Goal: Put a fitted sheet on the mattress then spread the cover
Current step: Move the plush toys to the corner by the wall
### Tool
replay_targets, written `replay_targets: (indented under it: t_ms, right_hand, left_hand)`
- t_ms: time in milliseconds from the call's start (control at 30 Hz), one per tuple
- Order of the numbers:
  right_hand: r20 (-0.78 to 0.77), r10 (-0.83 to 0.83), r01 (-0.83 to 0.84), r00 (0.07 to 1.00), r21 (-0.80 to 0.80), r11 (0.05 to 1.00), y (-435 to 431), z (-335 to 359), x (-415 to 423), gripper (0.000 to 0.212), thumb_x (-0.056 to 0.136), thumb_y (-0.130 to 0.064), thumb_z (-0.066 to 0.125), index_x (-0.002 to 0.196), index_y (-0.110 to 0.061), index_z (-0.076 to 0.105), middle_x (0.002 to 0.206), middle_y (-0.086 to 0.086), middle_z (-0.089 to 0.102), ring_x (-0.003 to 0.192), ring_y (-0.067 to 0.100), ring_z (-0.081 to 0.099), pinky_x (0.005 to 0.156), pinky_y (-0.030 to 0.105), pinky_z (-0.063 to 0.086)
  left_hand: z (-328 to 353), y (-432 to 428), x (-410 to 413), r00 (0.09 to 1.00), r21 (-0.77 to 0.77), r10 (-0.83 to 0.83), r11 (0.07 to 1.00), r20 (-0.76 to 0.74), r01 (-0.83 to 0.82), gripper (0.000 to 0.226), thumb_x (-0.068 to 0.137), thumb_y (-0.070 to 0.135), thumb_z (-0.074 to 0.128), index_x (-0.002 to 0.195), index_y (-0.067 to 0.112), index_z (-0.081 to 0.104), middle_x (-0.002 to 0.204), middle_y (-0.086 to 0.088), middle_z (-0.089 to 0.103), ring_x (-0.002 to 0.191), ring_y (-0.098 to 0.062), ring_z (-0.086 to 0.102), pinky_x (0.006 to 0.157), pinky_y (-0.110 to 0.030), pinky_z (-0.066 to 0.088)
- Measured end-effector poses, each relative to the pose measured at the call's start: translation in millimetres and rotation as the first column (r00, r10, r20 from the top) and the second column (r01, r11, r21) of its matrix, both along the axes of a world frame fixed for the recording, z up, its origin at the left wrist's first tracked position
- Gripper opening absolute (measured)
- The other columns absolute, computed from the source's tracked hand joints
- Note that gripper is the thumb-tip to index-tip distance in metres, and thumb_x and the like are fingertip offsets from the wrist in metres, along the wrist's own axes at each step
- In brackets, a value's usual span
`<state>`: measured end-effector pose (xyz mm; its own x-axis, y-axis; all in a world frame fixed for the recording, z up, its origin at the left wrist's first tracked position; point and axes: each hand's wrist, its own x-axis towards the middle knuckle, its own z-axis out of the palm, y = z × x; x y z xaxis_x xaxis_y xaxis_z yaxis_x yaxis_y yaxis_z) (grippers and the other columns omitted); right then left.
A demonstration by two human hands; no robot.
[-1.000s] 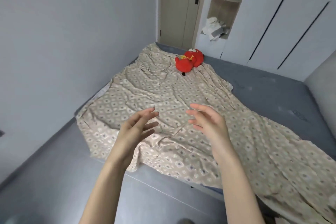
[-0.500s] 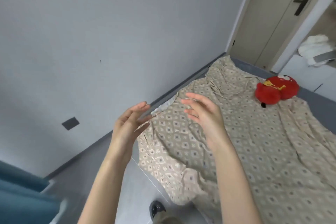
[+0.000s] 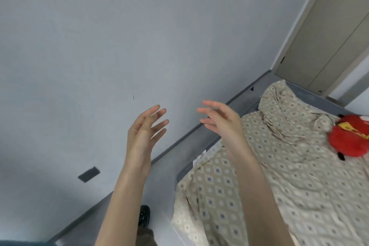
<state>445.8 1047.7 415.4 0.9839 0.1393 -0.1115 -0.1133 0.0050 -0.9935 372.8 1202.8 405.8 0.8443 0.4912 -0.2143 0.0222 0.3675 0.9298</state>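
Loosely splayed fingers (image 3: pixel 211 104) — empty, mid-air

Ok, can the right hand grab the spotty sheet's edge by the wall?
Probably yes. The right hand is open and empty, raised just above the sheet where its edge lies along the wall, and nothing sits between them.

Beige diamond-print cloth sheet (image 3: pixel 289 175): thin, matt, wrinkled. Red plush toy (image 3: pixel 348 139): fuzzy. Pale grey wall (image 3: pixel 99 46) beside sheet: smooth, matt paint.
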Motion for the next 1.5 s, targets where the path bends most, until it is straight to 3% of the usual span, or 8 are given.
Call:
replay_targets:
  t_ms: [267,567,667,967,1067,1167,1367,1500]
  right_hand:
    - [0.014,-0.31,0.309,0.95,0.073,0.948,90,-2,116,0.02,0.096,-0.011,0.053,0.102,-0.023,0.067,0.091,-0.008,0.074,0.072,0.009,0.064,0.08,0.028,0.05]
    - [-0.009,-0.594,0.593,0.804,0.077,0.802,66,7,179,0.019,0.096,-0.008,0.053,0.104,-0.018,0.066,0.09,-0.005,0.074,0.073,0.012,0.062,0.081,0.026,0.051]
    - [-0.021,-0.678,0.678,0.735,0.057,0.733,42,-3,215,0.019,0.096,-0.01,0.053,0.108,-0.017,0.066,0.097,-0.001,0.073,0.077,0.013,0.062,0.082,0.027,0.051]
    - [-0.052,-0.786,0.787,0.616,0.096,0.61,-41,-34,371,0.018,0.096,-0.012,0.055,0.108,-0.017,0.066,0.099,-0.004,0.072,0.077,0.012,0.063,0.082,0.028,0.051]
    - [-0.063,-0.837,0.839,0.544,0.074,0.54,-96,-27,431,0.018,0.096,-0.012,0.055,0.108,-0.018,0.065,0.097,-0.006,0.072,0.072,0.007,0.064,0.078,0.024,0.051]
    - [-0.047,-0.864,0.865,0.501,0.05,0.499,-136,-22,459,0.019,0.096,-0.012,0.053,0.109,-0.02,0.065,0.098,-0.009,0.071,0.073,0.005,0.065,0.082,0.028,0.051]
    - [-0.093,-0.945,0.948,0.314,-0.028,0.318,-208,-35,486,0.019,0.096,-0.013,0.054,0.108,-0.021,0.066,0.105,-0.006,0.07,0.082,0.012,0.065,0.083,0.031,0.051]
    - [-0.145,-0.98,0.986,0.139,-0.072,0.15,-259,-61,509,0.02,0.095,-0.012,0.055,0.11,-0.02,0.065,0.106,-0.005,0.069,0.081,0.012,0.065,0.083,0.033,0.052]
  left_hand:
    - [11,106,163,0.954,0.057,-0.3,0.952,-0.024,0.301,0.021,0.097,0.019,0.05,0.111,0.022,0.065,0.107,0.006,0.071,0.096,-0.016,0.069,0.093,-0.035,0.052]
    - [18,82,290,0.805,0.043,-0.593,0.804,-0.01,0.593,0.023,0.096,0.019,0.051,0.116,0.019,0.064,0.112,0.004,0.07,0.099,-0.016,0.069,0.096,-0.035,0.05]
    - [12,50,345,0.721,0.029,-0.692,0.721,-0.021,0.692,0.024,0.096,0.019,0.05,0.116,0.019,0.064,0.112,0.006,0.07,0.098,-0.013,0.069,0.096,-0.033,0.05]
    - [-1,-57,519,0.599,0.054,-0.799,0.597,-0.05,0.8,0.019,0.096,0.018,0.05,0.107,0.023,0.065,0.109,0.007,0.07,0.096,-0.012,0.069,0.089,-0.027,0.053]
    - [4,-117,587,0.527,0.037,-0.846,0.526,-0.081,0.85,0.02,0.096,0.019,0.051,0.111,0.022,0.064,0.107,0.008,0.07,0.097,-0.012,0.068,0.091,-0.028,0.052]
    - [8,-163,626,0.465,0.035,-0.882,0.464,-0.078,0.885,0.023,0.095,0.019,0.052,0.115,0.02,0.063,0.106,0.008,0.071,0.098,-0.013,0.068,0.093,-0.03,0.051]
    - [-4,-261,693,0.273,0.016,-0.959,0.272,-0.077,0.962,0.024,0.097,0.023,0.05,0.118,0.021,0.062,0.112,0.007,0.069,0.096,-0.008,0.068,0.09,-0.026,0.052]
    - [-29,-340,739,0.107,-0.037,-0.985,0.113,-0.137,0.993,0.02,0.096,0.023,0.051,0.112,0.022,0.063,0.11,0.006,0.07,0.098,-0.013,0.068,0.086,-0.027,0.053]
